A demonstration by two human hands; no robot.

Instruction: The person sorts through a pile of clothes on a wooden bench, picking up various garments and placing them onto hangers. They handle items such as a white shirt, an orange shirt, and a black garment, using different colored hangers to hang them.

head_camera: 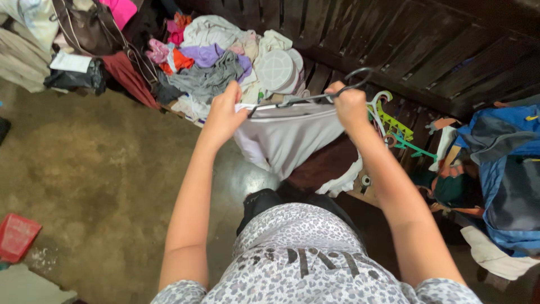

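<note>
A white garment [287, 135] is held up in mid-air between both hands, just in front of the body and above the near edge of a dark wooden bench [427, 50]. It is stretched sideways so that its top edge runs nearly straight, which keeps the opening taut along a thin dark wire hanger [315, 97]; the rest of the cloth is left to hang freely downward.

The left hand [224, 112] is closed in a pinch on the left end of the garment's top edge, where the hanger's arm ends. The right hand [349, 104] is closed in a fist on the garment's right end together with the hanger near its hook, which sticks up and to the right above the knuckles. The grip at both ends appears to be what keeps cloth and hanger aligned.

On the far left of the bench a heap of mixed clothes [208, 62] is piled, with a round white lid-like object [275, 70] resting on it. To the right of the right hand, coloured plastic hangers [394, 121] are lying on the bench, within easy reach. Further right a blue backpack [506, 169] is seen. A red object [17, 236] lies on the concrete floor [101, 169] at near left.
</note>
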